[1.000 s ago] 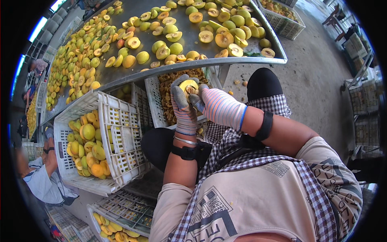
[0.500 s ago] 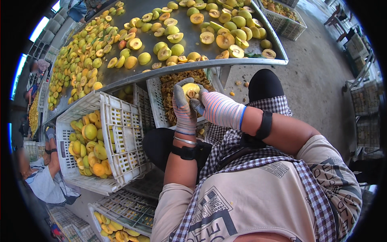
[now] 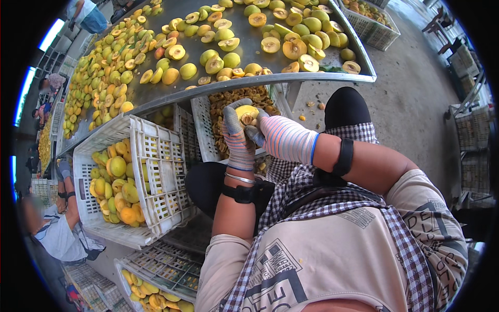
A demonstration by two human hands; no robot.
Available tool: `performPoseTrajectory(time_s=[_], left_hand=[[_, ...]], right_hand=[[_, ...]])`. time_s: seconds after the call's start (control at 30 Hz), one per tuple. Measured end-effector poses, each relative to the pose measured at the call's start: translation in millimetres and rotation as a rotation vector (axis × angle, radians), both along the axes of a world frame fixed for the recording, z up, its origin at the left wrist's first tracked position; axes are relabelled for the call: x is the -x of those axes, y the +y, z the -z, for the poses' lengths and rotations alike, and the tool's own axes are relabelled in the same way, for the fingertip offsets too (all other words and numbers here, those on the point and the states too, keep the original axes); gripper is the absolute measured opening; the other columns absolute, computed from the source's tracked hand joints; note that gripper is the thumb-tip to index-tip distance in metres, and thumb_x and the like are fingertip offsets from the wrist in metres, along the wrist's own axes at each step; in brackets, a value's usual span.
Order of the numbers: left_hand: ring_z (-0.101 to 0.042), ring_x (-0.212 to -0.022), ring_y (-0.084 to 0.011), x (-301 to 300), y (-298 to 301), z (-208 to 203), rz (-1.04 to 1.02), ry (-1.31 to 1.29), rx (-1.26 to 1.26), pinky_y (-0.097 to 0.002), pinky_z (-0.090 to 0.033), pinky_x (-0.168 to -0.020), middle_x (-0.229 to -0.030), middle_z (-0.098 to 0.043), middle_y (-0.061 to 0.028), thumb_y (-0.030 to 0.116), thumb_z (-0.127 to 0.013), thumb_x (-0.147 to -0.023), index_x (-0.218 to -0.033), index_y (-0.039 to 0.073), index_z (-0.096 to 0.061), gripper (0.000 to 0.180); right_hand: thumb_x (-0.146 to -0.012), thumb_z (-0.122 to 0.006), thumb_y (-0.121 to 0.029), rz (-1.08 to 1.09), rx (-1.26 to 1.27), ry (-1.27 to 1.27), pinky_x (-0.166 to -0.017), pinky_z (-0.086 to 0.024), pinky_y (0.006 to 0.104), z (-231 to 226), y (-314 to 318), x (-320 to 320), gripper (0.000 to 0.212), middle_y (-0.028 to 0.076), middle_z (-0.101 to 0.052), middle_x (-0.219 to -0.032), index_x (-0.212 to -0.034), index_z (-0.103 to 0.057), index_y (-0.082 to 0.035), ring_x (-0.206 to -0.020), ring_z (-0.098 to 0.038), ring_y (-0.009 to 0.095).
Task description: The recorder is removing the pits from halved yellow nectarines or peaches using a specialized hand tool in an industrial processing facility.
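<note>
A yellow peach half [image 3: 246, 111], its cut face and brown pit hollow turned up, is held in front of my knees. My left hand [image 3: 239, 139], in a grey and striped glove, is closed around its left side. My right hand [image 3: 287, 138], gloved alike, has its fingers bent in against the right edge of the fruit. Whether those fingers also hold a small tool is hidden. Just beyond and below the hands stands a white crate of brown pits and scraps [image 3: 221, 107], partly covered by them.
A metal table [image 3: 156, 99] with a raised rim carries many whole and halved peaches. At my left a tilted white crate [image 3: 136, 151] holds peach halves; another crate [image 3: 171, 273] lies nearer. A co-worker [image 3: 62, 229] sits at far left. Crates [image 3: 371, 28] stand beyond the table.
The whole view has shifted slightly. Both hands keep almost the same hold, and the peach half is tilted a little differently. A person at the far upper left has moved.
</note>
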State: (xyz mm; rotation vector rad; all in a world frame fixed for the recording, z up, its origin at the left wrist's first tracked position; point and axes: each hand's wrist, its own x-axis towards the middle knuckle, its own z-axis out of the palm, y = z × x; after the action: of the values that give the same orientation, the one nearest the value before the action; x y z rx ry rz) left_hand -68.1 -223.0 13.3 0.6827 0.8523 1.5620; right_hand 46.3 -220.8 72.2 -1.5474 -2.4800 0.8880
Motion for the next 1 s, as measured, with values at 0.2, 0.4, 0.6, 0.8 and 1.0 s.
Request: performPoseTrajectory(time_s=[0.2,0.4,0.6,0.8,1.0], left_hand=[[-0.06,-0.081,-0.0202,1,1,-6,0.025,-0.018,0.111,-0.0336,-0.052,-0.078,-0.092,-0.059,-0.0115,0.047,-0.036,-0.094,-0.105,0.002,-0.053,0.05],[-0.061,-0.081,-0.0201,1,1,5,-0.019,-0.068,-0.013,-0.033,-0.052,-0.077,-0.091,-0.06,-0.0107,0.046,-0.036,-0.095,-0.106,0.002,-0.054,0.049],[-0.062,-0.081,-0.0199,-1,-1,-8,0.03,0.072,0.198,-0.0324,-0.053,-0.075,-0.092,-0.062,-0.0112,0.05,-0.04,-0.092,-0.103,0.003,-0.057,0.051],[-0.064,-0.083,-0.0197,3,4,-6,0.111,0.13,0.209,-0.0322,-0.054,-0.073,-0.093,-0.065,-0.0106,0.05,-0.043,-0.09,-0.1,0.005,-0.061,0.05],[-0.064,-0.083,-0.0197,-1,4,-7,0.104,0.167,0.291,-0.0333,-0.054,-0.074,-0.093,-0.064,-0.0097,0.048,-0.047,-0.09,-0.103,0.004,-0.061,0.047]], right_hand=[[-0.086,-0.054,-0.028,-0.042,0.05,-0.09,-0.068,-0.051,0.0394,-11,4,-1,0.043,0.021,-0.063,-0.083,-0.107,-0.048,0.008,-0.079,-0.063,0.036],[-0.085,-0.056,-0.027,-0.028,0.005,-0.042,-0.068,-0.052,0.0395,-7,-2,2,0.041,0.02,-0.064,-0.083,-0.106,-0.049,0.008,-0.08,-0.064,0.035],[-0.082,-0.06,-0.026,-0.122,0.001,-0.255,-0.061,-0.052,0.0395,-18,2,-7,0.034,0.018,-0.064,-0.075,-0.1,-0.053,0.002,-0.074,-0.064,0.034],[-0.081,-0.06,-0.024,-0.087,-0.014,-0.279,-0.063,-0.052,0.0402,-13,3,-10,0.034,0.017,-0.064,-0.077,-0.103,-0.053,0.001,-0.076,-0.064,0.034],[-0.085,-0.055,-0.024,-0.204,0.03,-0.38,-0.067,-0.053,0.0391,-28,10,-15,0.034,0.017,-0.066,-0.083,-0.107,-0.053,0.002,-0.08,-0.065,0.032]])
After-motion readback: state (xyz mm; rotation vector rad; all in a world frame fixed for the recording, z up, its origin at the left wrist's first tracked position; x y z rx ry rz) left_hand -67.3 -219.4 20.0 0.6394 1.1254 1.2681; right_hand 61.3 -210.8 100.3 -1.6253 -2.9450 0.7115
